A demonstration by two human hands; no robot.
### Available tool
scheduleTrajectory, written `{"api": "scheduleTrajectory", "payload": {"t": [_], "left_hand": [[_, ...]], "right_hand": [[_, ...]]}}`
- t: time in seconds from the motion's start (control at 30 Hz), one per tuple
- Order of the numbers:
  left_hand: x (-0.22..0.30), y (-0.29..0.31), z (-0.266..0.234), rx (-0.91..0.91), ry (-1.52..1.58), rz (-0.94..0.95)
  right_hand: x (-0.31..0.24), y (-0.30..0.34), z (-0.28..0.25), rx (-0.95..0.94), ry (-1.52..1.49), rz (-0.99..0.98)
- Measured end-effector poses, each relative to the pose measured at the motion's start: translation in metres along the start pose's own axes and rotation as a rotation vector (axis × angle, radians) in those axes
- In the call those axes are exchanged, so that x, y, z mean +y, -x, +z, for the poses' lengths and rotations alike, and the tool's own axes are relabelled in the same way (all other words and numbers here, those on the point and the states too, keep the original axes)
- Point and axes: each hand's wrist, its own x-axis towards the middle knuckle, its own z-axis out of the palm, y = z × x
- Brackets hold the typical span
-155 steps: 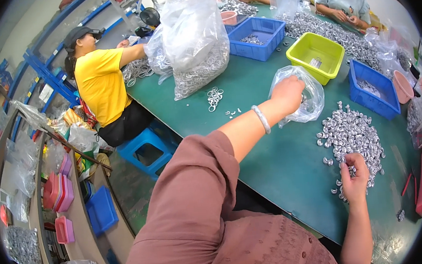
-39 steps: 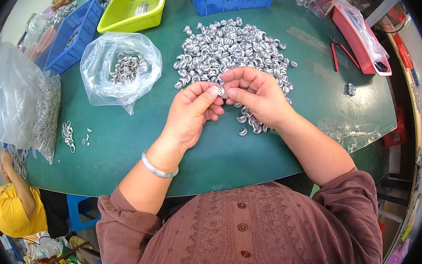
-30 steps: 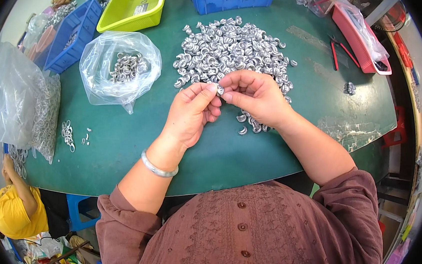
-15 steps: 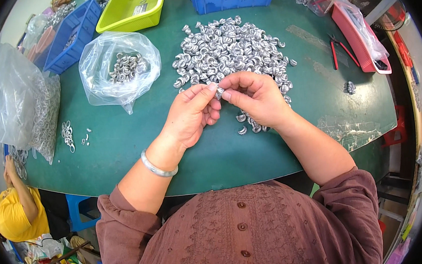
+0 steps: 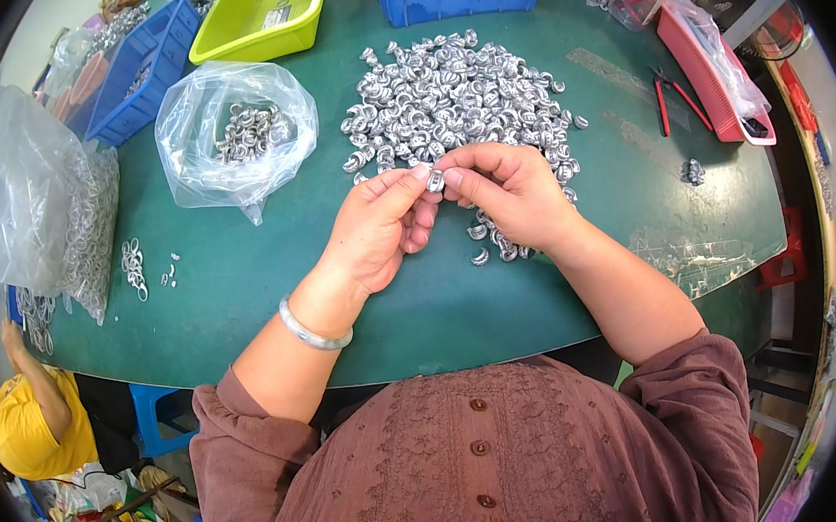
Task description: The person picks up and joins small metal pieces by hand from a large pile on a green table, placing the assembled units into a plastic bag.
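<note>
A small silvery curved metal piece (image 5: pixel 435 182) with dark marks is pinched between the fingertips of my left hand (image 5: pixel 372 223) and my right hand (image 5: pixel 515 201). Both hands are closed on it, meeting just above the green table. Right behind them spreads a big pile of similar silver pieces (image 5: pixel 458 98), with several strays (image 5: pixel 479 257) beneath my right hand. To the left, an opened clear plastic bag (image 5: pixel 187 177) holds a heap of silver ring-like pieces (image 5: pixel 253 134).
A stuffed clear bag of rings (image 5: pixel 87 230) stands at the left, near loose rings (image 5: pixel 134 270). Blue (image 5: pixel 455 1) and lime-green trays (image 5: pixel 260 41) line the back. Red-handled pliers (image 5: pixel 663 105) lie by a pink basket (image 5: pixel 712 96). A person in yellow (image 5: pixel 42 423) sits lower left.
The metal piece has turned between my fingertips and shows more of its face. My right fingers have shifted slightly. At the left, the other person's arm has moved a little.
</note>
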Motion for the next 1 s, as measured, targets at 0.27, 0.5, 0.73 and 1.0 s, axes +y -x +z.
{"api": "scheduleTrajectory", "payload": {"t": [0.27, 0.5, 0.73, 1.0], "left_hand": [[0.002, 0.001, 0.000, 0.000, 0.049, -0.046], [0.002, 0.001, 0.000, -0.027, 0.054, -0.068], [0.002, -0.002, -0.005, -0.093, 0.127, -0.016], [0.005, -0.006, -0.013, -0.119, 0.269, 0.137]], "right_hand": [[-0.001, 0.000, 0.001, -0.014, 0.019, 0.007], [-0.004, 0.001, 0.001, -0.013, 0.054, -0.048], [0.003, -0.005, -0.006, 0.088, 0.316, -0.360], [0.003, -0.008, -0.015, 0.141, 0.660, -0.521]]}}
